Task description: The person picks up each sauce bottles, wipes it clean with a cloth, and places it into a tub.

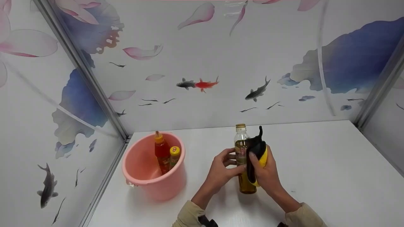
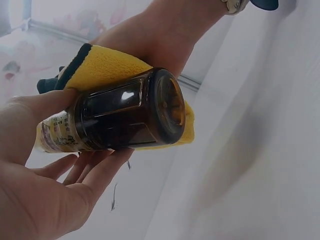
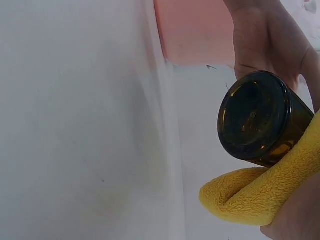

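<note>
A glass bottle (image 1: 247,184) of dark yellow oil with a gold cap is held up off the table, its base showing in both wrist views. My left hand (image 1: 222,168) grips it from the left, thumb on the near side and fingers behind. On the bottle's right side, my right hand (image 1: 268,171) holds a folded yellow and black cloth (image 1: 260,151) against the glass. Yellow plush cloth (image 3: 250,197) wraps partly along the bottle (image 3: 255,120) in the right wrist view. Its label (image 2: 59,132) faces partly toward the left wrist camera.
A pink bucket (image 1: 167,189) stands on the white table (image 1: 331,176) at the left. Inside it are a red sauce bottle (image 1: 162,154) with a yellow top and a small yellow-capped jar (image 1: 174,154). Printed wall panels (image 1: 221,56) enclose the back and sides.
</note>
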A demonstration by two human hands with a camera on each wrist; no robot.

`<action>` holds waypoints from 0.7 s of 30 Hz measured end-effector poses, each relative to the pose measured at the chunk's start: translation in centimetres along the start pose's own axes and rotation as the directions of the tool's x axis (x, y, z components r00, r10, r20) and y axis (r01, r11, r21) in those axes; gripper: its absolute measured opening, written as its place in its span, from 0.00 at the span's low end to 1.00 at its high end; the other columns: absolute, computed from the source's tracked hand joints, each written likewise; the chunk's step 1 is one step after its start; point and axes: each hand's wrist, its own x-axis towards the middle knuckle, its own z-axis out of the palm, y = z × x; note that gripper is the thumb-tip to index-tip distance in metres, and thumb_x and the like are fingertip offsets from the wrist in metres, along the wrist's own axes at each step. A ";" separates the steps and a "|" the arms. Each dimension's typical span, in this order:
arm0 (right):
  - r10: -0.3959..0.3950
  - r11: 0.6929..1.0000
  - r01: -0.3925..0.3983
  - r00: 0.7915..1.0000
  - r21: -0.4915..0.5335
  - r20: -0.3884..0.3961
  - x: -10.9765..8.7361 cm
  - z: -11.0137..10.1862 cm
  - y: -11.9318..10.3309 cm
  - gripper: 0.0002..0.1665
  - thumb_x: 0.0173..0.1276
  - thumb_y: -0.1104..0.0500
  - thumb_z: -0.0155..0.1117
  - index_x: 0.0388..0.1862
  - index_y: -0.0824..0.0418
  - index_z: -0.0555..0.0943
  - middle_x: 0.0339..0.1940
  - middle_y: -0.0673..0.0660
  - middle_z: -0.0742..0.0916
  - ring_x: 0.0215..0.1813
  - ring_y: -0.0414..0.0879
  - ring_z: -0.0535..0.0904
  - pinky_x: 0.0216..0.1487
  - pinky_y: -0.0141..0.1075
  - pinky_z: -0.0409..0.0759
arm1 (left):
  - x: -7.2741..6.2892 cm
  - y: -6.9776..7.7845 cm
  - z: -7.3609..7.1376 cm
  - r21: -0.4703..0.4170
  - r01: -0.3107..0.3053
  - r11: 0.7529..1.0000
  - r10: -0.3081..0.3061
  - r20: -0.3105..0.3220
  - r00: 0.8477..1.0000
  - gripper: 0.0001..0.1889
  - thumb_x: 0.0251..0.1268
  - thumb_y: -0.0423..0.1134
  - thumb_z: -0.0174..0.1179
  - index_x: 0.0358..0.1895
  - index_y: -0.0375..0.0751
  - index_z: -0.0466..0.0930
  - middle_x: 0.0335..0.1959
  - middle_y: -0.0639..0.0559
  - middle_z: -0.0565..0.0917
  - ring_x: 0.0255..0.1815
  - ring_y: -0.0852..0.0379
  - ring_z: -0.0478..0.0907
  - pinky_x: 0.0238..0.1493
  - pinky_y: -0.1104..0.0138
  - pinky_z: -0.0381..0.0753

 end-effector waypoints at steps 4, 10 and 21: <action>-0.015 1.000 0.015 1.000 0.011 -0.002 0.0 0.1 0.0 0.24 0.85 0.57 0.62 0.74 0.54 0.70 0.52 0.57 0.82 0.49 0.51 0.84 0.51 0.35 0.89 | 0.0 0.2 -0.2 0.019 0.004 1.000 -0.003 -0.025 1.000 0.35 0.64 0.45 0.79 0.74 0.51 0.76 0.58 0.49 0.86 0.56 0.53 0.88 0.53 0.58 0.92; -0.024 0.999 0.024 1.000 0.022 0.018 -0.2 0.4 0.2 0.24 0.85 0.57 0.62 0.74 0.54 0.70 0.53 0.57 0.83 0.51 0.52 0.85 0.54 0.36 0.89 | 0.2 0.5 -0.5 0.046 -0.034 0.998 0.038 -0.089 0.995 0.35 0.64 0.48 0.80 0.73 0.54 0.77 0.58 0.50 0.87 0.54 0.53 0.89 0.55 0.60 0.91; -0.013 0.999 0.010 0.999 0.045 0.053 -0.7 0.9 0.6 0.26 0.85 0.58 0.62 0.76 0.54 0.69 0.56 0.57 0.83 0.54 0.52 0.87 0.56 0.37 0.89 | 0.4 0.4 -0.6 -0.004 -0.068 0.998 0.067 -0.153 0.986 0.35 0.65 0.45 0.79 0.74 0.50 0.76 0.62 0.46 0.85 0.56 0.50 0.88 0.59 0.58 0.89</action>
